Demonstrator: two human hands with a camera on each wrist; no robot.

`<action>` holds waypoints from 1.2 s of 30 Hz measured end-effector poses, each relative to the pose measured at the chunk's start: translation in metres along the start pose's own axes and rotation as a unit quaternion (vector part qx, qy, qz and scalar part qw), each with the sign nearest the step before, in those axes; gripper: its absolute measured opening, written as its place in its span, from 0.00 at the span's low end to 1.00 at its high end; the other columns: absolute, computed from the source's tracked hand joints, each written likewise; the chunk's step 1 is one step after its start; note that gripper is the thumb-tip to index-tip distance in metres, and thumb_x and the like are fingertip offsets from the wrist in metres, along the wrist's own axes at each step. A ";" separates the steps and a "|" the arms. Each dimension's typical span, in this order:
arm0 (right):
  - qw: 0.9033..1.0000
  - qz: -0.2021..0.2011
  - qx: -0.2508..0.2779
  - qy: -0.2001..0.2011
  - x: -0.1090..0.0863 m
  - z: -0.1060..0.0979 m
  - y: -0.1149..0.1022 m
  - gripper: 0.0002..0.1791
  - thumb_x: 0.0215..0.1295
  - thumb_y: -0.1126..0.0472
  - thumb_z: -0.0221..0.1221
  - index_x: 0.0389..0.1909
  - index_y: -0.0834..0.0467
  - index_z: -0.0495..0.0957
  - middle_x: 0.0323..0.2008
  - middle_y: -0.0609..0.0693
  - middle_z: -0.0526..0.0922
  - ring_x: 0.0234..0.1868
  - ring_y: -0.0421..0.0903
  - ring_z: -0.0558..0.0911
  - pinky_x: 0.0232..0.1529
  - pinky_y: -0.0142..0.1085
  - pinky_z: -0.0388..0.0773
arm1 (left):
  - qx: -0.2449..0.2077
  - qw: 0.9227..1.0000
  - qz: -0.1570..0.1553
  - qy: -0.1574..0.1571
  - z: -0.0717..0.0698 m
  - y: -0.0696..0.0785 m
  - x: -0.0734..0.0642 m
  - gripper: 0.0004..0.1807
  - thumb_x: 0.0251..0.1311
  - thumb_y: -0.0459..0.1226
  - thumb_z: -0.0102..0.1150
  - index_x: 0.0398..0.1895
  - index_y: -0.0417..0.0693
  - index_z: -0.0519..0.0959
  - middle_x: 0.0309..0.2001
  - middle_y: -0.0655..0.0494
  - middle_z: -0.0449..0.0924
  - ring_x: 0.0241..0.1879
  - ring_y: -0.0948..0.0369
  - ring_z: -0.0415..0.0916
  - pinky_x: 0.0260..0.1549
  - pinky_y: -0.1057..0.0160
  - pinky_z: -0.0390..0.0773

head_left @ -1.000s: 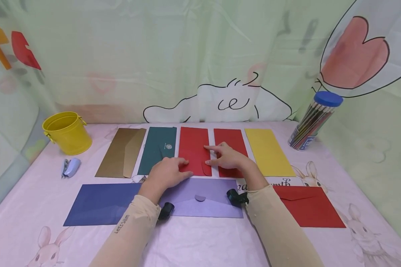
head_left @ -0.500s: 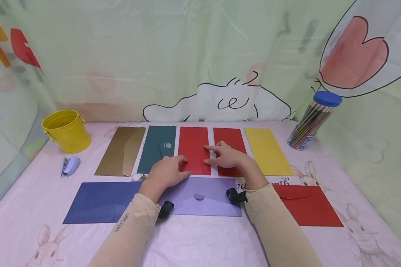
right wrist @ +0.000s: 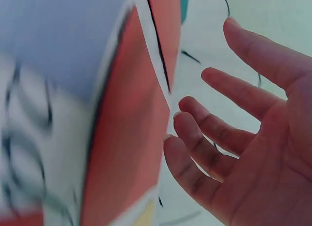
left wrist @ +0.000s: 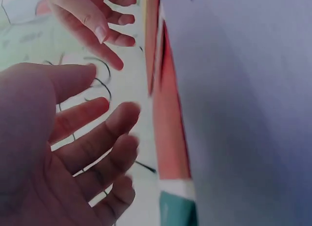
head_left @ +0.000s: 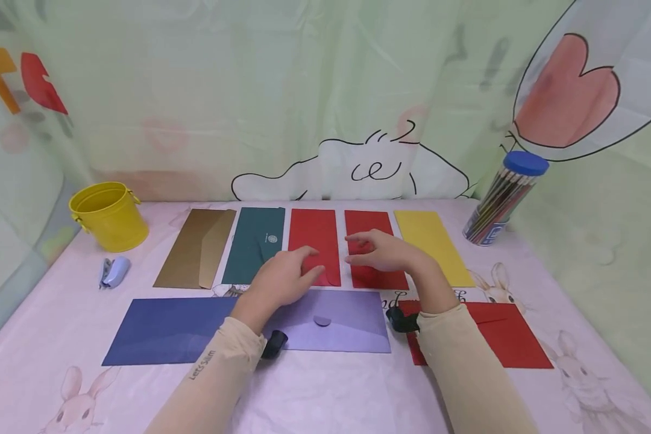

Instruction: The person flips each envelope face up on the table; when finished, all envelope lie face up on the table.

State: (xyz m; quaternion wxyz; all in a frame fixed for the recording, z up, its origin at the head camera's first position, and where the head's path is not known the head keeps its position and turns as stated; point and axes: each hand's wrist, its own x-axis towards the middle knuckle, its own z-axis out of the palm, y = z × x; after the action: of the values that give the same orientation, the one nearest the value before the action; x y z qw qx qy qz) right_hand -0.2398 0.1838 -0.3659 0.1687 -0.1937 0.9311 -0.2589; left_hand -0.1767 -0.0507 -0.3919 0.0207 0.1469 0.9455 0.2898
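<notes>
My left hand (head_left: 282, 277) hovers with parted, slightly bent fingers over the near left corner of a red envelope (head_left: 317, 229) in the back row. Nothing is in its grasp, as the left wrist view confirms. Over a second red envelope (head_left: 369, 220) is my right hand (head_left: 382, 252), its fingers (right wrist: 239, 87) spread and holding nothing. A lavender envelope (head_left: 352, 334) with a round flap tab lies nearest me, partly behind my left wrist. Left of the red ones lies a dark green envelope (head_left: 249, 241); right of them, a yellow envelope (head_left: 428, 235).
A brown-gold envelope (head_left: 181, 256) ends the back row on the left. In front lie a blue envelope (head_left: 163, 331) and another red envelope (head_left: 521, 346), partly under my right forearm. A yellow bucket (head_left: 111, 223), a small lilac stapler (head_left: 116, 272) and a pencil jar (head_left: 501, 202) stand around.
Both hands have come off the middle red envelope and moved apart. The right hand shifted right, over the second red envelope; the left hand rose slightly. The envelopes stay in their places.
</notes>
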 end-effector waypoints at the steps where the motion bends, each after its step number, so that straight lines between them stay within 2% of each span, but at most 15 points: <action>1: 1.000 0.001 0.004 0.005 -0.005 -0.003 0.003 0.36 0.66 0.51 0.65 0.72 0.57 0.68 0.62 0.61 0.74 0.62 0.59 0.73 0.57 0.54 0.76 | -0.002 1.000 0.011 -0.001 0.001 0.003 0.000 0.25 0.68 0.47 0.62 0.65 0.50 0.76 0.33 0.58 0.81 0.31 0.61 0.79 0.36 0.58 0.80; 3: 1.000 0.002 0.012 0.014 -0.014 -0.009 0.011 0.37 0.66 0.51 0.65 0.73 0.58 0.67 0.64 0.62 0.72 0.64 0.61 0.71 0.57 0.56 0.75 | -0.009 0.999 0.033 -0.007 0.003 0.010 0.001 0.25 0.68 0.47 0.62 0.65 0.49 0.76 0.32 0.59 0.80 0.31 0.62 0.78 0.36 0.59 0.79; 6: 1.000 0.003 0.019 0.020 -0.027 -0.017 0.024 0.38 0.66 0.51 0.65 0.74 0.59 0.65 0.65 0.64 0.70 0.63 0.63 0.71 0.55 0.55 0.77 | 0.003 0.998 0.058 -0.022 0.009 0.021 0.005 0.26 0.68 0.49 0.61 0.66 0.51 0.76 0.41 0.58 0.81 0.41 0.61 0.78 0.46 0.57 0.77; 10: 0.999 0.023 0.010 0.026 -0.038 -0.026 0.041 0.38 0.66 0.52 0.65 0.74 0.59 0.65 0.64 0.67 0.69 0.60 0.65 0.72 0.50 0.52 0.80 | 0.020 0.996 0.066 -0.051 0.022 0.036 0.017 0.29 0.67 0.52 0.60 0.69 0.53 0.74 0.58 0.55 0.78 0.58 0.55 0.73 0.61 0.48 0.68; 13: 0.999 0.036 0.005 0.027 -0.039 -0.028 0.051 0.37 0.67 0.52 0.65 0.74 0.58 0.66 0.63 0.69 0.68 0.61 0.67 0.70 0.50 0.52 0.79 | 0.024 0.995 0.067 -0.064 0.033 0.045 0.027 0.31 0.66 0.52 0.62 0.70 0.53 0.73 0.66 0.54 0.73 0.65 0.52 0.67 0.66 0.46 0.64; 18: 0.998 0.052 0.012 0.012 -0.032 -0.023 0.066 0.39 0.67 0.50 0.65 0.75 0.55 0.64 0.65 0.70 0.67 0.66 0.68 0.65 0.56 0.57 0.75 | 0.036 0.995 0.058 -0.073 0.050 0.054 0.042 0.35 0.61 0.52 0.67 0.71 0.54 0.72 0.68 0.54 0.69 0.67 0.53 0.64 0.65 0.47 0.65; 22: 0.998 0.058 0.011 0.015 -0.030 -0.020 0.075 0.39 0.67 0.50 0.65 0.75 0.55 0.64 0.66 0.70 0.66 0.67 0.69 0.64 0.57 0.57 0.75 | 0.048 0.995 0.048 -0.076 0.057 0.059 0.049 0.38 0.58 0.54 0.69 0.71 0.56 0.72 0.69 0.55 0.68 0.67 0.53 0.63 0.66 0.48 0.64; 27: 0.997 0.069 0.013 0.026 -0.030 -0.018 0.080 0.37 0.67 0.49 0.64 0.75 0.54 0.65 0.67 0.70 0.62 0.67 0.68 0.63 0.57 0.57 0.73 | 0.070 0.994 0.034 -0.078 0.063 0.064 0.055 0.38 0.57 0.56 0.69 0.71 0.58 0.73 0.67 0.55 0.70 0.67 0.53 0.63 0.67 0.49 0.63; 33: 0.995 0.092 0.015 0.032 -0.029 -0.016 0.081 0.37 0.68 0.49 0.64 0.75 0.52 0.65 0.64 0.70 0.60 0.65 0.67 0.61 0.57 0.57 0.72 | 0.118 0.989 0.030 -0.081 0.063 0.068 0.058 0.38 0.54 0.57 0.71 0.69 0.58 0.75 0.65 0.54 0.71 0.67 0.52 0.63 0.67 0.50 0.63; 36: 0.994 0.100 0.010 0.037 -0.028 -0.015 0.082 0.36 0.68 0.49 0.64 0.75 0.52 0.65 0.63 0.69 0.60 0.62 0.66 0.64 0.54 0.54 0.73 | 0.134 0.987 0.032 -0.080 0.063 0.070 0.058 0.36 0.54 0.57 0.71 0.67 0.59 0.77 0.64 0.55 0.72 0.68 0.51 0.62 0.67 0.50 0.63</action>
State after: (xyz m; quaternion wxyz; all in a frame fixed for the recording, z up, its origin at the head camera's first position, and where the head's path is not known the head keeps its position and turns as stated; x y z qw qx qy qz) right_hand -0.2441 0.2674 -0.3929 0.1614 -0.0883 0.9488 -0.2567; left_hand -0.2059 0.0558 -0.4025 0.0672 0.2011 0.9659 0.1485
